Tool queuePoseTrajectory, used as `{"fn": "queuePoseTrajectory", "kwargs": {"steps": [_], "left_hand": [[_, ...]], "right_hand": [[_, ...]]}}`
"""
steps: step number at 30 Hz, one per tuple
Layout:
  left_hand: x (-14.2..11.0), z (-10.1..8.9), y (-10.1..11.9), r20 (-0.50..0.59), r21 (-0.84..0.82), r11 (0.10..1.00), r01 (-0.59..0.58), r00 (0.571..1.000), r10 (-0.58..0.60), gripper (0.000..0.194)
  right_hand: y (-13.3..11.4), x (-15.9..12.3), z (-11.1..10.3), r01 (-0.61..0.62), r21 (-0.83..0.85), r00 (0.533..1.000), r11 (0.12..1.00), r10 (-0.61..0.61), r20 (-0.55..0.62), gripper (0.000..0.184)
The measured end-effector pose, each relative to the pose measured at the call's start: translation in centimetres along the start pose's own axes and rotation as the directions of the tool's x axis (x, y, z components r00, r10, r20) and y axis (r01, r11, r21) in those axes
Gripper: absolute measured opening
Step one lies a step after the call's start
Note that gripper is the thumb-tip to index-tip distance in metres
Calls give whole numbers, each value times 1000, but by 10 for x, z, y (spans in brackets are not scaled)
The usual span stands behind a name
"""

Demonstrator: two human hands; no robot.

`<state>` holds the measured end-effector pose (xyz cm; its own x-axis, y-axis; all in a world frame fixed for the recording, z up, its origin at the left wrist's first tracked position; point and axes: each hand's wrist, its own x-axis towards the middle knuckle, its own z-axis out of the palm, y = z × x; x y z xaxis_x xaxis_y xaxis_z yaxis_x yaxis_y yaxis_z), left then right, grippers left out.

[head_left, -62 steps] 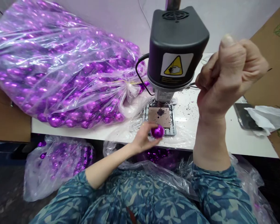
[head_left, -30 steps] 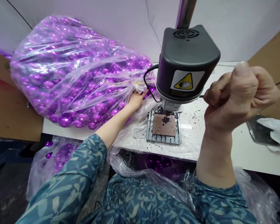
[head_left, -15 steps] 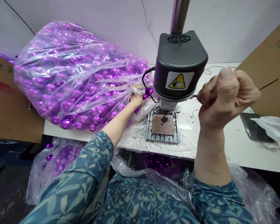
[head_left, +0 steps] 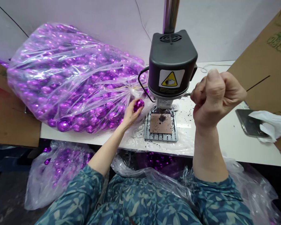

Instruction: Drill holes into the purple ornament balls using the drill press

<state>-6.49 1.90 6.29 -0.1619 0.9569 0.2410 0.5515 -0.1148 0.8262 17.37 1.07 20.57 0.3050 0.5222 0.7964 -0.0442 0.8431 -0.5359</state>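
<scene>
My left hand [head_left: 130,115] holds a shiny purple faceted ball [head_left: 139,105] between thumb and fingers, just in front of the gathered mouth of a clear plastic bag [head_left: 75,78] full of such balls. To its right stands a small black bench drill press [head_left: 173,62] with a yellow warning label. Below its head, a brown square board [head_left: 161,123] with a dark hole and black shavings lies on the slotted metal base [head_left: 162,137]. My right hand [head_left: 216,97] is closed in a fist around the press's feed lever [head_left: 188,94], whose grip is mostly hidden by my fingers.
Black shavings dot the white table [head_left: 227,137]. At the right lie a dark phone [head_left: 250,123] and a crumpled white tissue [head_left: 275,123]. Cardboard boxes [head_left: 259,65] stand on both sides. Below the table edge hang plastic bags with more purple balls [head_left: 61,168].
My left hand has come out of the bag's mouth toward me with a purple ball in its fingers. My right hand stays on the lever. The view has shifted slightly.
</scene>
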Motion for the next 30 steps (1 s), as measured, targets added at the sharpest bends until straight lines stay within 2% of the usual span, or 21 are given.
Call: {"fn": "queuePoseTrajectory", "kwargs": {"steps": [2,3,5,8,11,16,20,22,23,24,25,26,28,29,30], "left_hand": [[-18,-8,5,-75,-204,977,57,994,-74,54],[-26,-11,9,-59,-311,944,114,989,-139,52],[-39,-15,18,87,-487,833,263,964,-253,48],[-51,-12,30,341,-622,643,447,894,-291,49],[-58,-1,36,424,-669,537,514,857,-292,49],[-63,16,39,390,-692,534,485,874,-289,47],[-67,19,39,418,-734,462,498,867,-269,41],[-77,22,41,464,-729,435,529,849,-254,38],[-86,24,43,511,-705,430,564,824,-243,36],[-98,28,45,577,-663,427,615,783,-232,34],[-111,33,47,660,-601,422,679,719,-218,33],[-127,38,49,747,-519,414,748,632,-205,32],[-161,50,52,897,-311,393,866,404,-180,31],[-177,57,52,939,-212,383,899,296,-175,32],[-192,65,52,963,-129,370,920,205,-173,33]], "right_hand": [[1,-1,1,14,7,1000,1000,-14,-6,56],[1,-1,1,16,8,1000,1000,-16,-7,56],[1,-1,1,18,11,1000,1000,-18,-9,56],[-1,-1,1,15,3,1000,1000,-15,-9,55],[-3,-2,1,-12,-56,1000,998,11,-3,56],[0,-3,1,11,10,1000,1000,-12,8,56],[3,-2,1,28,50,1000,998,-28,-1,56],[2,-2,2,22,35,1000,999,-22,2,56],[0,-3,3,19,17,1000,1000,-20,6,55],[-1,-4,3,20,-4,1000,1000,-20,8,54],[-2,-6,4,24,-32,1000,999,-23,7,52],[-2,-8,4,22,-79,1000,997,-22,4,51],[-1,-12,4,25,-212,1000,977,-22,15,48],[0,-13,4,27,-273,999,962,-16,43,44],[1,-15,3,43,-341,998,939,-22,63,46]]}}
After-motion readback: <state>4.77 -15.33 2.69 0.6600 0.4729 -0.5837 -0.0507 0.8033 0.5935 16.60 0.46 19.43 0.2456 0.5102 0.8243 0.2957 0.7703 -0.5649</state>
